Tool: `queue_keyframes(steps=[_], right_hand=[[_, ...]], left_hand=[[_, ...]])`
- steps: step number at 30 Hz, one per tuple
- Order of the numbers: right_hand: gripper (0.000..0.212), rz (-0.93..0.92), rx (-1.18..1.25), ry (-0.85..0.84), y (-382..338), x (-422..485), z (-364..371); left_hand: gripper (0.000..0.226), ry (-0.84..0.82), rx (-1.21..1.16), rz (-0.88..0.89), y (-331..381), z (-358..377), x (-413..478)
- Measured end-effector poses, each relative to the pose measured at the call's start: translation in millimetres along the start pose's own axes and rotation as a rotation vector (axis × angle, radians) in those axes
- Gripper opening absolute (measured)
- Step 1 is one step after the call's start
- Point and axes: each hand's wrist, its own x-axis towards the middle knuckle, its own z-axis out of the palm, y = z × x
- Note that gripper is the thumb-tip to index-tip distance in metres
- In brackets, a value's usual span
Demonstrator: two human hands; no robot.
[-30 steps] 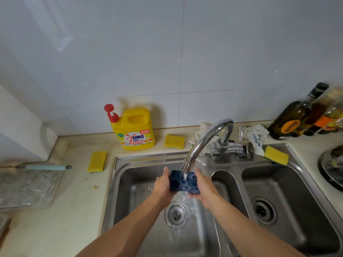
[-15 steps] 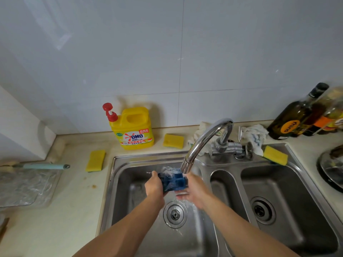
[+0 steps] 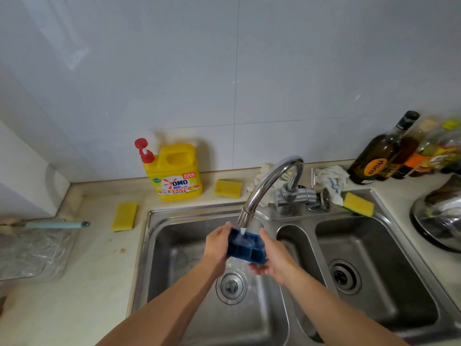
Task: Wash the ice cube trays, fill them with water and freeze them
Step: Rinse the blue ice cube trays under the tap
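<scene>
A small dark blue ice cube tray (image 3: 245,248) is held over the left basin of the steel sink (image 3: 159,245), right under the chrome tap (image 3: 264,188). Water runs from the spout into its compartments and spills off below. My left hand (image 3: 217,245) grips the tray's left end. Holding the right end is my right hand (image 3: 272,260), fingers curled beneath it. The tray's open side faces up, tilted slightly toward me.
A yellow detergent jug (image 3: 178,176) with a red pump stands behind the sink. Yellow sponges lie at the left (image 3: 124,217), back (image 3: 227,188) and right rim (image 3: 358,204). Bottles (image 3: 381,156) and a steel pot lid (image 3: 441,216) crowd the right counter. A clear plastic sheet (image 3: 30,253) lies far left.
The tray was turned on its side to the left under the stream half a second ago; now it is back under the spout with its compartments facing up.
</scene>
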Motion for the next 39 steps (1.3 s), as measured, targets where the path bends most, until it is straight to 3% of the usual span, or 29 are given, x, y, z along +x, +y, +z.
queue_keyframes(steps=[4,12,21,27,32,39], right_hand=[[0.04,0.013,0.072,-0.014,1.4,-14.3,-9.1],[0.026,-0.113,-0.125,-0.005,15.4,-26.8,-10.9],[0.009,-0.549,-0.59,0.156,30.4,-36.7,-43.5],[0.031,-0.782,-0.809,0.274,20.5,-44.3,-95.2],[0.036,-0.974,-0.755,0.339,-14.2,-71.7,-151.0],[0.042,-1.333,-0.536,0.466,-42.8,-92.7,-227.3]], left_hand=[[0.032,-0.075,0.016,0.007,-6.2,0.0,-7.4],[0.033,-0.093,0.208,-0.073,-19.2,-18.2,-5.8],[0.02,-0.072,0.48,-0.071,-44.1,-25.7,-14.0],[0.029,-0.134,0.843,0.074,-57.5,1.9,-16.1],[0.023,-0.175,0.904,0.19,-67.1,43.4,-27.7],[0.023,-0.125,0.969,0.222,-77.8,97.7,-61.1]])
